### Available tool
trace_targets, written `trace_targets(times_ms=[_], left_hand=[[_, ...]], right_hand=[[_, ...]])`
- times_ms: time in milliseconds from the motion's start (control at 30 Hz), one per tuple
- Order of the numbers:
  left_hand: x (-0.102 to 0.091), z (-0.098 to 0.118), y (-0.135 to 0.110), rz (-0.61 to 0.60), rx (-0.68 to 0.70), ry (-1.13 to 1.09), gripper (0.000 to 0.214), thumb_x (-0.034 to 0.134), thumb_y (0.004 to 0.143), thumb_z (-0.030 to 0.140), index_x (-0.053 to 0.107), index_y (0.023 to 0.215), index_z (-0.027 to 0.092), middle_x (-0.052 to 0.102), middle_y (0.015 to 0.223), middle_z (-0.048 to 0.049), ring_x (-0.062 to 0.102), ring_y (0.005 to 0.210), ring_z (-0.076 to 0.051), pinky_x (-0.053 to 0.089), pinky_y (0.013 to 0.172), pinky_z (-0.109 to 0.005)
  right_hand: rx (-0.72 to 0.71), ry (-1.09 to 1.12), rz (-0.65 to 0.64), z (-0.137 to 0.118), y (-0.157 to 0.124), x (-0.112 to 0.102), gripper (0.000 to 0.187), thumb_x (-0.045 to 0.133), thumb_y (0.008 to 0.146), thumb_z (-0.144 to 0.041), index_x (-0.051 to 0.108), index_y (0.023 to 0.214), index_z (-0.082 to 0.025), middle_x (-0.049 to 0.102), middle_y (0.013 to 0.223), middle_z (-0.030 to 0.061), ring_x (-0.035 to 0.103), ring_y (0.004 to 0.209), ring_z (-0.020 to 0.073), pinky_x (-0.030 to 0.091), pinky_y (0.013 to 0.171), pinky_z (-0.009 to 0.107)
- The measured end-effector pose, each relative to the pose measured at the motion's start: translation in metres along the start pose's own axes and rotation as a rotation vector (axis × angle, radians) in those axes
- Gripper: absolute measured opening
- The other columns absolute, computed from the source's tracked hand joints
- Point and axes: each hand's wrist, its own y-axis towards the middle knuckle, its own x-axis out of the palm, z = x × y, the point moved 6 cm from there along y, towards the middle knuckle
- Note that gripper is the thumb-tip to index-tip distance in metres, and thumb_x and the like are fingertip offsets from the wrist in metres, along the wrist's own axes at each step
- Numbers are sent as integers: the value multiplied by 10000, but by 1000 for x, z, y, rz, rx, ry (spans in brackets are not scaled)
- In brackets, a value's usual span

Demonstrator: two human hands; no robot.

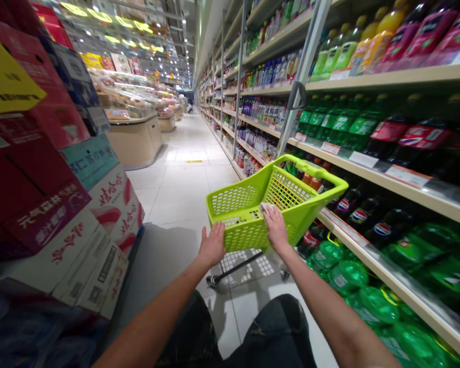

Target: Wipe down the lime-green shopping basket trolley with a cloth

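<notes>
A lime-green plastic shopping cart (249, 232) stands in front of my knees, its handle (322, 174) toward the shelves on the right. No goods show inside its basket. My left hand (213, 244) is on the near left corner of the basket, fingers over the rim. On the near side rim, my right hand (275, 227) presses a small crumpled whitish cloth or tissue (266, 206) against the cart. Its fingertips are partly covered by the cloth. Below the basket are a dark frame bar and a caster wheel (213, 280) on the floor.
Shelves (398, 176) of soda bottles run along the right, close to the cart. Large green bottles (347, 276) fill the lowest level. Stacked drink cartons (80, 245) rise on the left. A tiled aisle (187, 153) leads away past a rounded display counter (134, 140).
</notes>
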Motion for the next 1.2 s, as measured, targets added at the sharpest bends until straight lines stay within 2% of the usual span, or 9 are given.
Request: trace_targets(times_ms=[100, 200, 267, 333, 433, 500, 733, 900, 1200], left_hand=[[0, -1, 3, 6, -22, -5, 712, 437, 706, 230, 157, 1343, 79, 203, 1425, -121, 111, 1321, -237, 84, 1045, -528], [-2, -2, 5, 12, -18, -12, 701, 440, 700, 205, 176, 1339, 82, 215, 1421, -121, 136, 1317, -228, 85, 1041, -537], [-3, -5, 6, 16, -19, -11, 692, 441, 704, 199, 182, 1337, 90, 218, 1420, -122, 143, 1316, -229, 87, 1038, -540], [-4, -8, 6, 18, -27, -8, 688, 445, 711, 202, 181, 1338, 97, 221, 1419, -125, 141, 1316, -236, 90, 1036, -539], [-3, -12, 4, 20, -36, -4, 690, 453, 714, 203, 177, 1339, 103, 225, 1418, -128, 132, 1317, -246, 93, 1038, -532], [-3, -15, 3, 27, -44, -8, 689, 460, 711, 196, 184, 1335, 104, 228, 1416, -130, 140, 1315, -245, 93, 1038, -533], [-12, -29, 5, 27, -59, -38, 617, 490, 695, 177, 288, 1276, 124, 341, 1364, -135, 229, 1287, -233, 103, 1030, -548], [-19, -29, 3, 31, -81, -26, 531, 501, 693, 194, 368, 1201, 124, 421, 1301, -142, 281, 1261, -241, 146, 1024, -535], [-18, -2, -2, 95, -24, 37, 446, 431, 734, 160, 405, 1178, 125, 503, 1204, -142, 341, 1215, -254, 182, 1013, -495]], right_hand=[[-2, -8, -14, -12, -4, 5, 467, 293, 788, 21, 515, 1168, -136, 441, 1284, 114, 102, 1314, 186, 273, 1011, 465], [-198, 84, -79, -62, -10, 22, 411, 308, 831, -34, 508, 1175, -136, 464, 1266, 106, 91, 1315, 183, 310, 997, 439], [-327, 140, -126, -75, -10, 24, 386, 316, 851, -64, 512, 1172, -152, 480, 1256, 81, 108, 1313, 169, 313, 1004, 423], [-321, 146, -110, -57, -4, 14, 398, 302, 854, -60, 509, 1176, -169, 475, 1264, 62, 124, 1310, 149, 290, 1024, 418], [-89, 66, -8, -4, 7, -4, 443, 278, 831, -22, 497, 1191, -159, 431, 1299, 80, 98, 1313, 146, 243, 1045, 445], [-26, 43, -14, 9, 7, -2, 456, 275, 815, -4, 503, 1186, -138, 426, 1299, 104, 81, 1316, 157, 242, 1039, 462], [-171, 179, -207, -39, 12, 43, 422, 317, 825, -26, 514, 1175, -157, 446, 1285, 94, 167, 1303, 180, 267, 1025, 444], [-113, 135, -293, -28, 29, 49, 385, 354, 834, -49, 523, 1159, -169, 443, 1285, 106, 268, 1269, 207, 279, 1009, 460], [32, 99, -221, -13, 21, 40, 448, 336, 797, 0, 514, 1175, -162, 421, 1300, 122, 199, 1295, 201, 260, 1017, 468]])
